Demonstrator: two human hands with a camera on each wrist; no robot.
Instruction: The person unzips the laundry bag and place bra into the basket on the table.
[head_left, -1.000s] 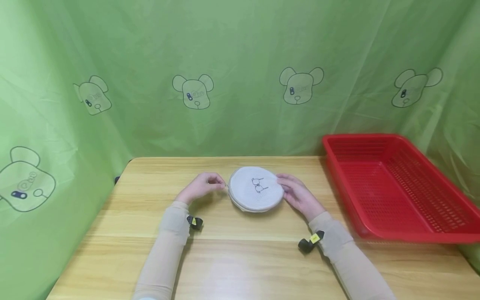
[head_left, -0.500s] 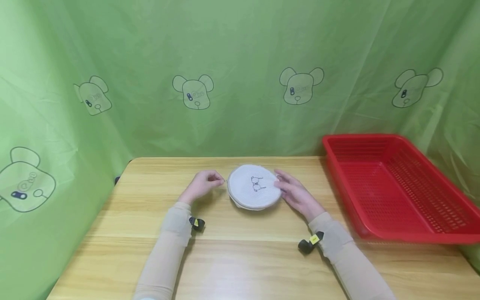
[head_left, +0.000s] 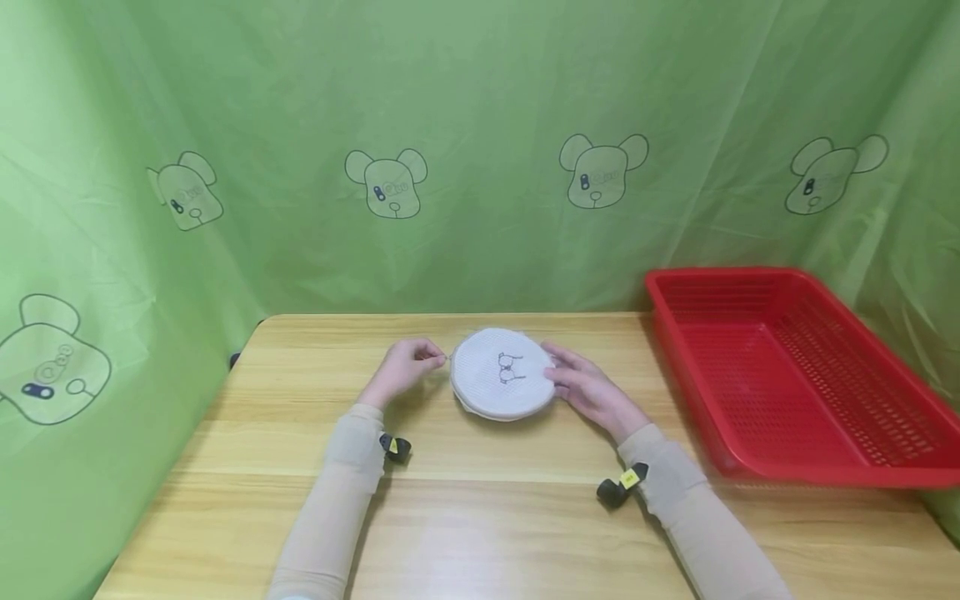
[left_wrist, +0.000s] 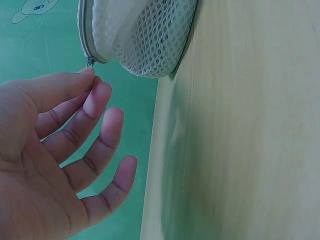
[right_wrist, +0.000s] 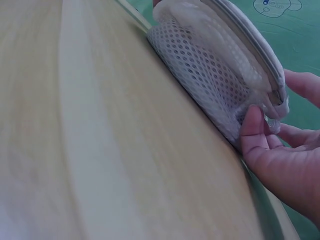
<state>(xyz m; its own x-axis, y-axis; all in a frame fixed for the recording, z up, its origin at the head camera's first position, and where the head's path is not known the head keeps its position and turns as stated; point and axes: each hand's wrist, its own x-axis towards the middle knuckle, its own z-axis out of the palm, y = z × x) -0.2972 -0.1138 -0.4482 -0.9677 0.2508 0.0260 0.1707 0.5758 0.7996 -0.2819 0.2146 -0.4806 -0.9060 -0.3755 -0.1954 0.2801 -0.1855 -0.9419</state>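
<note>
A round white mesh laundry bag (head_left: 504,392) with a small line drawing on its lid lies on the wooden table (head_left: 465,517). Its zipper (left_wrist: 86,30) runs round the lid's edge, seen closely in the left wrist view. Thumb and index finger of my left hand (head_left: 403,368) pinch the zipper pull (left_wrist: 90,64) at the bag's left side, the other fingers spread and bent. From the right, my right hand (head_left: 592,390) grips the bag's side, thumb against the mesh wall (right_wrist: 200,70) just under the zipper.
A large red plastic basket (head_left: 720,417) stands at the table's right. Green curtains (head_left: 480,233) printed with bear heads hang behind and at both sides. A small black camera is strapped to each sleeved wrist.
The bag has shifted slightly left and away from me. The right hand's fingers have changed their hold on the bag's edge. The left hand has moved back slightly, keeping its pinch.
</note>
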